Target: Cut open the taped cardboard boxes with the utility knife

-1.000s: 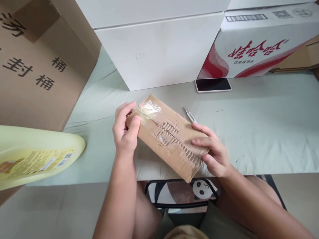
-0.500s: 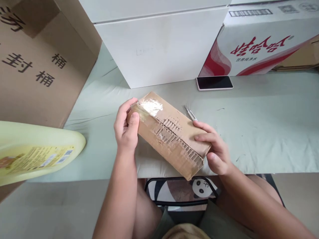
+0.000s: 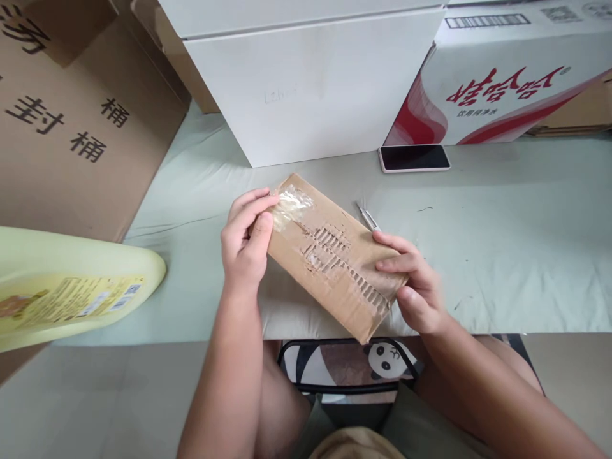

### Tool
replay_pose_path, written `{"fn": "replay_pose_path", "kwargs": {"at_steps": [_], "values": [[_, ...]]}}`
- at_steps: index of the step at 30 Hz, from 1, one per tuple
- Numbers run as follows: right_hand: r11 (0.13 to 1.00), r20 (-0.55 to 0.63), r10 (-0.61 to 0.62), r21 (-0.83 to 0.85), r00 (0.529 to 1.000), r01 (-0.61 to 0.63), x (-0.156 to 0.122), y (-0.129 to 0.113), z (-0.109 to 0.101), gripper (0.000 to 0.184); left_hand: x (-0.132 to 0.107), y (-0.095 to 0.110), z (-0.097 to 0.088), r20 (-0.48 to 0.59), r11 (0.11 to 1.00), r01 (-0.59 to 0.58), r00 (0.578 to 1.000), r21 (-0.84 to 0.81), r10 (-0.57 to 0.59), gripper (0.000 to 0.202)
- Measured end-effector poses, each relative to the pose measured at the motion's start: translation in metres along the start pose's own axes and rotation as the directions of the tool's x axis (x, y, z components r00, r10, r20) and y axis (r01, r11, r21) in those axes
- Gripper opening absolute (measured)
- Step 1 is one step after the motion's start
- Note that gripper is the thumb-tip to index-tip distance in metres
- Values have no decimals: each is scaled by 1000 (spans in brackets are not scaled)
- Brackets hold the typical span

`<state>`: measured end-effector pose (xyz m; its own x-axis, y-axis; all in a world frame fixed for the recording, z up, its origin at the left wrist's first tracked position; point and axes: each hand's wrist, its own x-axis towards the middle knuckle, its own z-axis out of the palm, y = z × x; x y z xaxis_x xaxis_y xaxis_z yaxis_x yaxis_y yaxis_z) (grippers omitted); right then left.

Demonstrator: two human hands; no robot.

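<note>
A small brown cardboard box [image 3: 329, 255] lies slantwise between my hands near the table's front edge. Its top face is torn along the middle, baring the corrugated layer, and shiny clear tape [image 3: 294, 203] covers the far left end. My left hand [image 3: 248, 233] grips that taped end, thumb and fingers on the top and side. Around the near right end curl the fingers and thumb of my right hand [image 3: 414, 280]. A silvery utility knife [image 3: 367, 217] lies just beyond the box, its lower end close to my right fingertips. What the box contains is hidden.
A pale green cloth [image 3: 502, 242] covers the table. Behind stand a large white box [image 3: 315, 95] and a red-and-white carton [image 3: 497, 95], with a phone [image 3: 415, 158] before them. A big cardboard carton [image 3: 86, 127] and a yellow bottle [image 3: 76, 287] are on the left.
The split along the box's top looks narrower, its two sides now lying flatter together. My left fingers have moved further onto the taped end. My right hand has barely moved.
</note>
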<state>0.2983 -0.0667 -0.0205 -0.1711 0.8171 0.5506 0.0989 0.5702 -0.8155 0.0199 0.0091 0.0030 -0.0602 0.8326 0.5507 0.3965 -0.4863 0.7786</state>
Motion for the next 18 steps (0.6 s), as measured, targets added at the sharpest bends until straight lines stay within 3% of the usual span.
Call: {"fn": "replay_pose_path", "kwargs": {"at_steps": [4, 8, 11, 15, 17, 18], "values": [[1000, 10, 23, 4, 1000, -23, -2, 0, 1, 29, 0, 2, -3, 8, 999, 37, 999, -1, -37, 23], [988, -15, 124, 97, 992, -122, -8, 4, 4, 56, 0, -1, -4, 1, 996, 85, 996, -13, -85, 24], [972, -11, 207, 120, 978, -204, -12, 10, 4, 62, 1, -7, -6, -64, 987, 131, 988, -97, -138, 21], [919, -45, 369, 163, 928, -358, -14, 20, 2, 60, 2, -22, -21, -213, 923, 313, 909, -224, -359, 24], [898, 34, 399, 188, 916, -398, -12, 21, 1, 60, 3, -33, -32, -241, 896, 357, 875, -263, -420, 30], [900, 79, 379, 200, 922, -387, -10, 19, 2, 61, 3, -39, -36, -213, 898, 356, 886, -257, -412, 34]]}}
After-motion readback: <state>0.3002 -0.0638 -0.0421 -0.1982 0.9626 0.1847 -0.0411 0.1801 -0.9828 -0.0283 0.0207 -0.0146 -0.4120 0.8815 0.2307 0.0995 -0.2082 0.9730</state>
